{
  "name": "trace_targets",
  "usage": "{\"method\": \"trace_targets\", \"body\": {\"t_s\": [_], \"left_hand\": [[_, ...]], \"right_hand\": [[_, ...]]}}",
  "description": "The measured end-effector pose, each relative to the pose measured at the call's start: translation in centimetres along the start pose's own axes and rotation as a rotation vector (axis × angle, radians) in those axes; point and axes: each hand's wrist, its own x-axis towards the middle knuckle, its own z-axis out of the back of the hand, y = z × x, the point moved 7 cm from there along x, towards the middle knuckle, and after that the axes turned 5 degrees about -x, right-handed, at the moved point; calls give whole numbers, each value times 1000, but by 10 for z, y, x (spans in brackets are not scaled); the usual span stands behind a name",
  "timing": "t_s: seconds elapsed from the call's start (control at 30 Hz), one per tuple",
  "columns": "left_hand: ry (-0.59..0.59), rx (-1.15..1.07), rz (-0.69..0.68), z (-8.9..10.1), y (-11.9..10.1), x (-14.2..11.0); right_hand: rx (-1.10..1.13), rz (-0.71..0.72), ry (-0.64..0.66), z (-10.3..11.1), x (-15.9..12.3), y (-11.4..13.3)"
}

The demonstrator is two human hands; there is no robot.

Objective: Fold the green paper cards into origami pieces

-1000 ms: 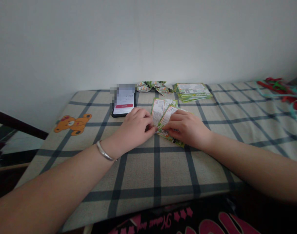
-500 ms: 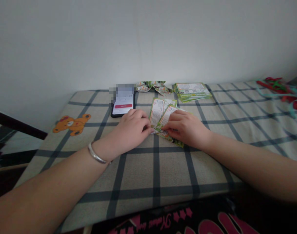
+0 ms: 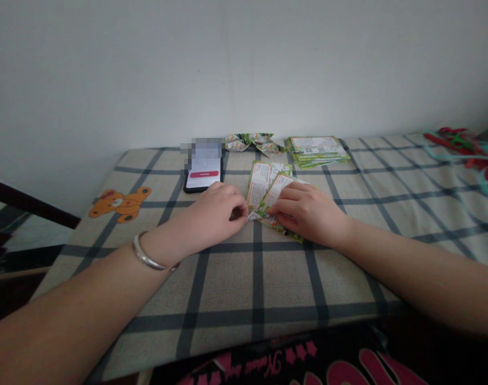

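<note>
Two overlapping green-edged printed sheets, a rear sheet point(image 3: 258, 182) and a front sheet point(image 3: 276, 190), lie slanted on the checked cloth before me. My left hand point(image 3: 211, 216), with a silver bangle at the wrist, pinches a small whitish corner at their lower left between thumb and fingers. My right hand point(image 3: 306, 211) rests on the front sheet with fingers curled and tips pressed to it, covering much of its right side. Whether the pinched corner belongs to the front or rear sheet I cannot tell.
A phone point(image 3: 203, 174) lies behind my left hand. Folded paper pieces point(image 3: 254, 143) stand by the wall, beside a stack of printed sheets point(image 3: 318, 149). Red, green and teal strips point(image 3: 464, 149) lie far right. A bear picture point(image 3: 121, 204) is at left on the tablecloth point(image 3: 227, 299).
My left hand has slid a little left, along the sheets' lower corner, thumb and fingers still pinched. My right hand and the sheets stay nearly in place.
</note>
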Motion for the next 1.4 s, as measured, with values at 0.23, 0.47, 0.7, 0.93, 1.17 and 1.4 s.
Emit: {"method": "trace_targets", "body": {"t_s": [0.23, 0.47, 0.7, 0.93, 1.17, 1.4], "left_hand": [[-65, 80, 13, 2, -10, 0], [-56, 173, -25, 5, -17, -3], [-1, 216, -25, 4, -20, -6], [-25, 407, -50, 6, -35, -12], [27, 424, 48, 3, -39, -11], [14, 372, 165, 7, -30, -10]], "right_hand": [[95, 1, -19, 7, 0, -2], [105, -148, -12, 6, -2, -11], [152, -153, 22, 4, -1, -10], [136, -119, 46, 6, 4, -6], [116, -163, 60, 5, 3, -8], [162, -243, 87, -5, 1, -19]]}}
